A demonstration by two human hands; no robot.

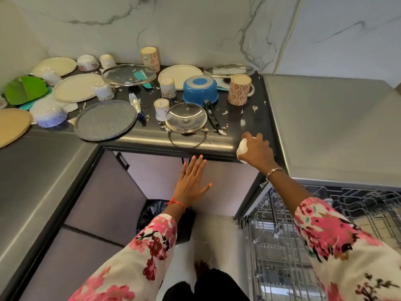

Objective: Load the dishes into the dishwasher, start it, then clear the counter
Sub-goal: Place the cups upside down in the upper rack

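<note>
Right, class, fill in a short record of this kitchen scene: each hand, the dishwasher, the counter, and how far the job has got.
left hand: open, fingers straight, holding nothing, below the counter edge
right hand: grips a white cup at the counter's front corner
dishwasher: rack pulled out, no dishes visible in it
on counter: upside-down blue pot, glass lid, plates, mugs, scraps
progress: loading barely begun

no text can be read; a dark scrawl on one upturned white cup [103, 90] may be lettering.
</note>
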